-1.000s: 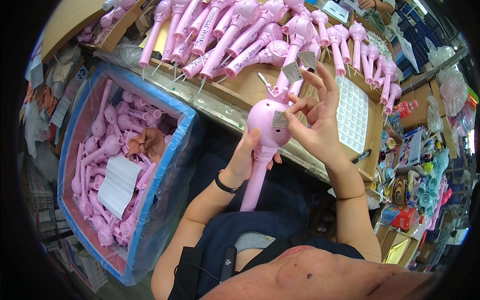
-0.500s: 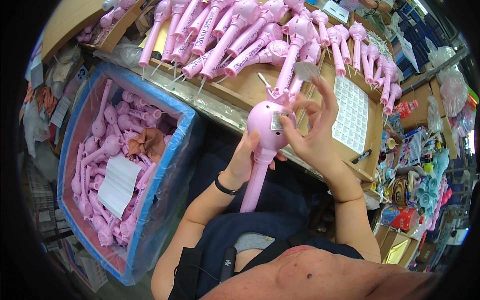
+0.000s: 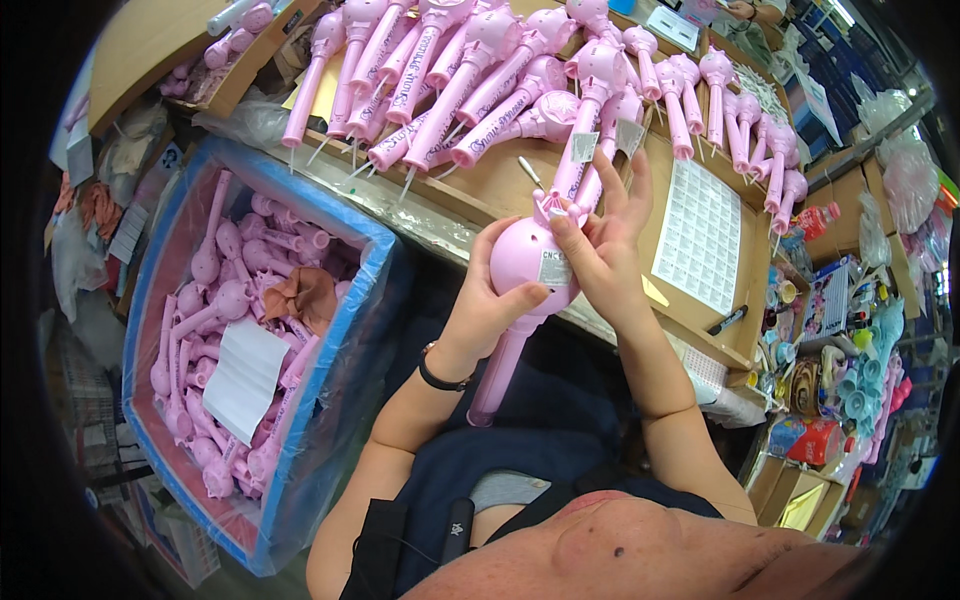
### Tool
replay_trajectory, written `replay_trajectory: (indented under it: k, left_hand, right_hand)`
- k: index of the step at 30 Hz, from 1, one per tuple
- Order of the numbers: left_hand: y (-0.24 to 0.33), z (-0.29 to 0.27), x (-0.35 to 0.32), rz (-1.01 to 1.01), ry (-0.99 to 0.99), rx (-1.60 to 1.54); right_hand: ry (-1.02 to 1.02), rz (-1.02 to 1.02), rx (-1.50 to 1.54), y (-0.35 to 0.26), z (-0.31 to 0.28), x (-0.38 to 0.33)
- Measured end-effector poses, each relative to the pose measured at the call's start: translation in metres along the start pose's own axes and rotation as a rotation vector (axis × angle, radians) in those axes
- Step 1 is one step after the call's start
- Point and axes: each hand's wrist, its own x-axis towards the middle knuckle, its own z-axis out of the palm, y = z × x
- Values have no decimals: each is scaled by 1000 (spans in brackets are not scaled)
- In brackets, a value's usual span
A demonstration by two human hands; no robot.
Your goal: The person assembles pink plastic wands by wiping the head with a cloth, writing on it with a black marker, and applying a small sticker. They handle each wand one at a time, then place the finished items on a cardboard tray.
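My left hand (image 3: 488, 300) is wrapped round the ball-shaped head of a pink toy wand (image 3: 530, 250), its thumb lying across the lower part of the ball. The handle slants down toward my lap, and a small crown tops the ball. A silvery printed label (image 3: 553, 268) lies on the ball's right side. At the crown, my right hand (image 3: 612, 255) has its thumb against a small pale label (image 3: 558, 211). Two more labels, one whitish (image 3: 585, 147) and one grey (image 3: 629, 137), show by its stretched fingertips.
On the left, a blue-edged, plastic-lined bin (image 3: 340, 350) holds many pink wands, a brown cloth and a white paper (image 3: 240, 380). More wands (image 3: 440, 120) with wires lie across the cardboard-covered table. A label sheet (image 3: 697, 240) and black marker (image 3: 728, 320) lie right.
My right thumb has moved from the ball's label up to the crown, and its fingers now reach upward. The wand has tilted slightly, and my left thumb lies further across it.
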Motion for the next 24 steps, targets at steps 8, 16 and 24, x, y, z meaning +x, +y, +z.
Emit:
replay_trajectory:
  k: [8,16,24]
  left_hand:
    - [-8,-5,5,-32,71,10]
    - [-11,-8,6,-44,79,-125]
    - [-4,1,38,93,-3,-512]
  right_hand:
    - [-100,-160,37,18,-4,-16]
    - [206,16,317,36,-16,-27]
    - [-107,34,-462,47,-10,-148]
